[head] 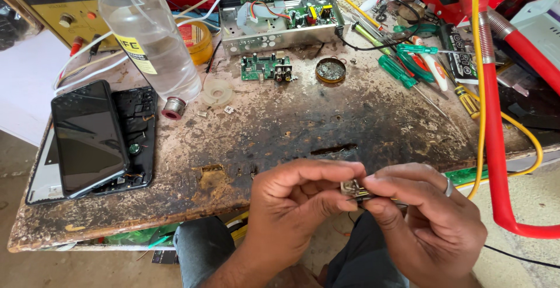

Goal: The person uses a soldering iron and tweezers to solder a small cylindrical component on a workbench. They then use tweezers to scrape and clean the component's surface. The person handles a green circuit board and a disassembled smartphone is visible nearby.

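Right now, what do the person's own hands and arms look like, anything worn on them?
Both hands are bare, no gloves. The left hand has no ring, watch or band showing, and its forearm is uncovered, with no sleeve in view. The right hand wears a plain silver-coloured ring on one finger; its wrist runs out of frame, so any sleeve there cannot be told.

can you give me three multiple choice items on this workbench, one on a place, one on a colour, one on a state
1. Where does the black phone lie?
A. at the bench's left end
B. beside the red hose
C. inside the metal chassis

2. What colour are the screwdriver handles at upper right?
A. blue
B. green
C. white

3. How is the small metal part held?
A. lying loose on the bench
B. in the left hand alone
C. pinched between both hands

Answers: 1 A, it rests on an opened device at the left end. 2 B, translucent green. 3 C, the left hand and right hand meet on it, off the worn bench.
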### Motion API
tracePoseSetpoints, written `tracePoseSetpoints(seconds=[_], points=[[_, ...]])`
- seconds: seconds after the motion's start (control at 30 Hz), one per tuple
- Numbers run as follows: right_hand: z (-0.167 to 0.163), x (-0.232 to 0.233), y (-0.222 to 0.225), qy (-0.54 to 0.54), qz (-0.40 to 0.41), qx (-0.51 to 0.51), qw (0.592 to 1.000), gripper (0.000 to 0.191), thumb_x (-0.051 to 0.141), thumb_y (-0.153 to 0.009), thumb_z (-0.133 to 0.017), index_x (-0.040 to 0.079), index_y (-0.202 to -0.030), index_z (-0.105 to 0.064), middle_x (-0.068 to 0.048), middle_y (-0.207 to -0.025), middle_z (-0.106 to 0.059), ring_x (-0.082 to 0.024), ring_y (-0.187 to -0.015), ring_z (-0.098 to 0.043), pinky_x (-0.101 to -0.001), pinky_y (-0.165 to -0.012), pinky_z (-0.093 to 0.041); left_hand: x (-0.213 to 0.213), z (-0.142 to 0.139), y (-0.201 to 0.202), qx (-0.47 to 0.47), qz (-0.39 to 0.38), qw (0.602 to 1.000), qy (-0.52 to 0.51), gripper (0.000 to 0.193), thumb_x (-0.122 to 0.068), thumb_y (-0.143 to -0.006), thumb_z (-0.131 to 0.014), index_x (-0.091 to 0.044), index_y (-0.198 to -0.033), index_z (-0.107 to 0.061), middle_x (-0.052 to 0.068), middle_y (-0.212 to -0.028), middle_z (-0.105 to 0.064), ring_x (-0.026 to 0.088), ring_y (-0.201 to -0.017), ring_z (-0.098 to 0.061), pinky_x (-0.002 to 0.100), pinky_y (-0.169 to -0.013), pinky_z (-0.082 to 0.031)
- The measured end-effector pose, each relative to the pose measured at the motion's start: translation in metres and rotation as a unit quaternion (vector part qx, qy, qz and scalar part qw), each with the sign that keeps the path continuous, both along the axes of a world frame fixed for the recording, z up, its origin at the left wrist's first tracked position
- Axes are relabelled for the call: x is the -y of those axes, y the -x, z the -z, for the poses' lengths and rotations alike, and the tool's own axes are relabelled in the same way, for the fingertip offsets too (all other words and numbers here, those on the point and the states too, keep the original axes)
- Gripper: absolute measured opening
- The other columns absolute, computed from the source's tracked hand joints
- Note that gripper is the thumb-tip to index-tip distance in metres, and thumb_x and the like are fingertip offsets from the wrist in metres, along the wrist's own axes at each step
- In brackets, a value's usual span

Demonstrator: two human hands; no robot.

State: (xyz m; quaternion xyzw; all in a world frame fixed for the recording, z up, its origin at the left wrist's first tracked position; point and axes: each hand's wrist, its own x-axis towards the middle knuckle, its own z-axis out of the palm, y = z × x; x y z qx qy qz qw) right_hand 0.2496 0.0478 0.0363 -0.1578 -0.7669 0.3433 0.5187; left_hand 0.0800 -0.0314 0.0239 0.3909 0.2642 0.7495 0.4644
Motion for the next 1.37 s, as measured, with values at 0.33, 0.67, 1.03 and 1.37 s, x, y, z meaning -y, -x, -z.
tracePoseSetpoints(seconds=[0.33,0.67,1.03,1.37], points=[[-0.011,0.003,0.0,-0.003,0.047,0.031,0.998,0.023,-0.001,-0.083,-0.08,-0.002,-0.105,-0.074,-0.012,-0.099,-0.075,-0.01,-0.083,-0.069,-0.0184,-0.065,-0.051,0.002,0.001,0.002,-0.021,0.001,0.999,-0.038,0.02,0.006,-0.102,-0.069,0.006,-0.122,-0.07,0.021,-0.135,-0.069,0.023,-0.122,-0.071,0.034,-0.103,-0.061],[-0.022,-0.001,-0.005,-0.019,0.007,0.069,0.997,0.02,-0.003,-0.085,-0.077,-0.002,-0.105,-0.073,-0.01,-0.098,-0.073,-0.009,-0.083,-0.072,-0.0192,-0.069,-0.058,0.006,-0.001,0.007,-0.063,-0.011,0.997,-0.03,0.022,0.013,-0.101,-0.066,0.005,-0.12,-0.071,0.019,-0.13,-0.07,0.024,-0.12,-0.071,0.033,-0.099,-0.063],[-0.016,-0.001,-0.005,0.01,0.011,0.078,0.997,0.021,-0.005,-0.08,-0.083,-0.001,-0.099,-0.075,-0.009,-0.092,-0.073,-0.011,-0.078,-0.07,-0.0182,-0.06,-0.05,0.009,-0.002,0.009,-0.095,-0.008,0.995,-0.035,0.021,0.014,-0.1,-0.067,0.007,-0.119,-0.071,0.019,-0.125,-0.072,0.024,-0.113,-0.074,0.036,-0.097,-0.065],[-0.018,0.008,0.005,-0.083,0.084,0.036,0.992,0.013,-0.003,-0.084,-0.079,0.002,-0.094,-0.073,-0.006,-0.079,-0.069,-0.016,-0.077,-0.068,-0.0247,-0.073,-0.059,0.013,-0.002,0.006,-0.042,0.04,0.998,0.006,0.021,0.013,-0.101,-0.064,0.01,-0.121,-0.07,0.021,-0.123,-0.072,0.023,-0.111,-0.073,0.037,-0.097,-0.064]])
